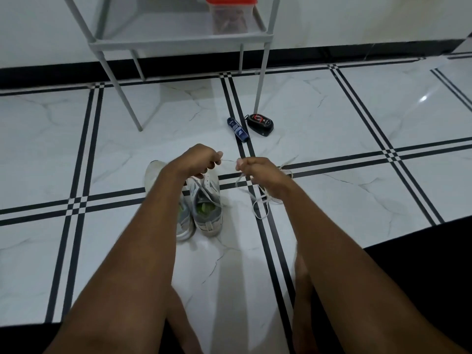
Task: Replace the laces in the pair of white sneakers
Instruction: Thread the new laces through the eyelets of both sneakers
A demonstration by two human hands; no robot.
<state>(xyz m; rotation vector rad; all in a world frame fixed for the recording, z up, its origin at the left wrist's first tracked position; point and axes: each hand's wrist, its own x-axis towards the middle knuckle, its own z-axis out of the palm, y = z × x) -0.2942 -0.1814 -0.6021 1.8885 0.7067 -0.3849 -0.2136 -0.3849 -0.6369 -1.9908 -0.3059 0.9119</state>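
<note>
Both arms are stretched out over the tiled floor point(332, 118), and each hand is closed on the same white lace point(229, 160). The left hand point(198, 159) has its fingers curled and pinches one end, while the right hand point(258, 172) grips the lace just beside it, so a short stretch runs taut between the two fists. More of that lace hangs down from the right hand and lies in loose loops on the floor under and just past the right wrist. The two sneakers point(204, 203) sit side by side directly below the left hand and forearm, which hides part of the left one. Beyond the hands, a blue tube point(238, 129) lies next to a black and red shoe brush point(260, 124), near a leg of a grey rack point(178, 39) that carries a red-lidded box point(231, 14)
</note>
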